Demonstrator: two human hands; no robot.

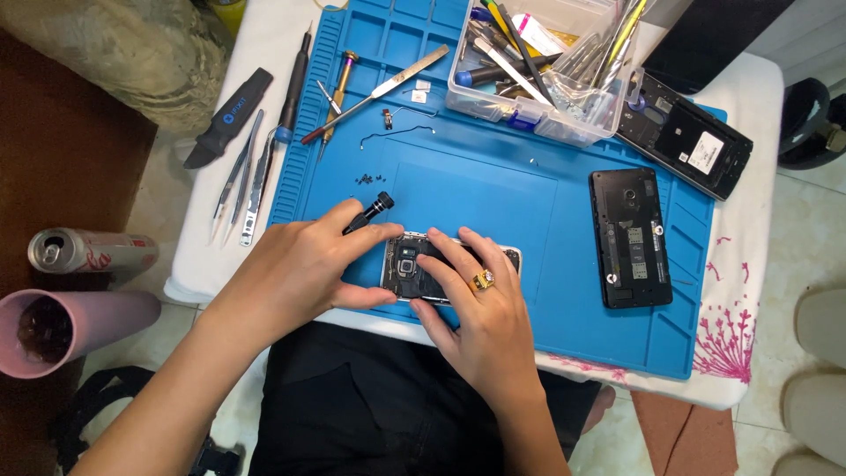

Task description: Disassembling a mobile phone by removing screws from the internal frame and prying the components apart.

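Note:
An opened phone with its inner parts showing lies near the front edge of a blue work mat. My left hand holds a small black screwdriver, its tip pointing down at the phone's top end. My right hand, with a gold ring on one finger, rests its fingers on the phone and covers most of its right half. Tiny dark screws lie on the mat just above my left hand.
A black back cover and another opened phone lie at the right. A clear box of tools stands at the back. Tweezers, pry tools and screwdrivers lie at the left. On the floor at the left are a can and a pink cup.

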